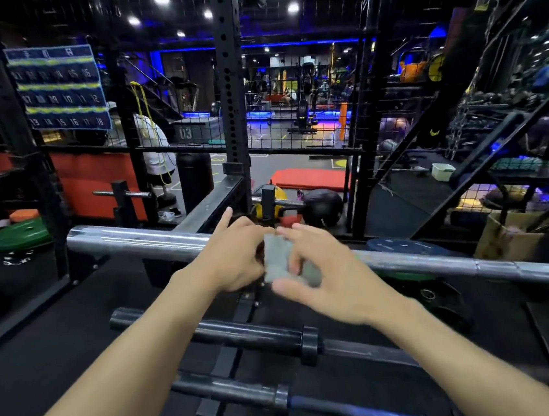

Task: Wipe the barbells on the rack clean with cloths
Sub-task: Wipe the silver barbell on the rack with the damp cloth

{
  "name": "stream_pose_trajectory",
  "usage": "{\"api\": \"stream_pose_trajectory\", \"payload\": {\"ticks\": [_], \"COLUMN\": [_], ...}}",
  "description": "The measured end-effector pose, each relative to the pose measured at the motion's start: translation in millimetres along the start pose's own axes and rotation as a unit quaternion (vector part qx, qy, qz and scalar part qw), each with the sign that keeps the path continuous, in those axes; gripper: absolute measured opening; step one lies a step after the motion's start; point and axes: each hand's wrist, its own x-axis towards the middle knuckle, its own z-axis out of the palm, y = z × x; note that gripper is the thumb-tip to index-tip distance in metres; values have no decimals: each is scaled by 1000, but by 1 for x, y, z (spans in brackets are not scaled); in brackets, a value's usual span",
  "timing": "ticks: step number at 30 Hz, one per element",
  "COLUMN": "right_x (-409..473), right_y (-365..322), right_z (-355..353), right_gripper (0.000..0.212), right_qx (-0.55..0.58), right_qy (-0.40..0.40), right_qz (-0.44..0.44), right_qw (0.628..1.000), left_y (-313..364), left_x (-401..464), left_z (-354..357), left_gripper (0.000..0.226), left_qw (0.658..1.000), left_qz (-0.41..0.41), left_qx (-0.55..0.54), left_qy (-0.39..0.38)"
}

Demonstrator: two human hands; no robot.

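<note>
A chrome barbell (134,239) lies across the rack at chest height, running from the upper left to the lower right. Below it rest a black barbell (245,332) and a lower one with a blue shaft (355,411). Both my hands meet over the middle of the chrome bar. Between them is a small folded grey cloth (276,258). My left hand (234,256) pinches its left edge, with the index finger pointing up. My right hand (320,270) grips its right side with thumb and fingers. The bar's middle is hidden behind my hands.
A black perforated rack upright (230,77) stands straight ahead behind the bar. Weight plates (18,234) lie at the left, a dark medicine ball (322,208) and red mat beyond. A cardboard box (506,237) and angled black frames are on the right. A person in white stands beyond the mesh.
</note>
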Motion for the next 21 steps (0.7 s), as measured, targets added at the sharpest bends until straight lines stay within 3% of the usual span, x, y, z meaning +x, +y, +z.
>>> {"api": "stream_pose_trajectory", "payload": {"ticks": [2,5,7,9,13,16,18,21], "right_x": [-7,-1,8,20,58,46,14,5], "right_y": [1,3,-2,-2,13,8,-7,-11], "right_z": [5,12,11,10,-1,5,18,25], "right_gripper": [35,19,23,21,32,42,52,41], "right_qx": [-7,-59,-37,-41,-65,-107,-212,-239], "right_qy": [3,83,101,93,22,5,9,43], "right_qz": [-17,-27,23,74,195,130,46,33], "right_qw": [1000,994,994,992,979,986,976,969], "left_y": [0,0,0,-2,-5,-9,-9,-9], "left_x": [-2,-2,-1,-2,-1,0,0,-2], "left_z": [-3,-2,-1,1,0,1,2,6], "left_gripper": [42,17,14,26,31,27,20,18], "left_qw": [1000,999,999,999,998,999,999,998], "left_qz": [-4,4,-7,-7,10,11,16,25], "left_qx": [-10,-37,-40,-42,-56,-48,-39,-34], "left_qy": [-11,-3,-2,1,10,15,26,35]}}
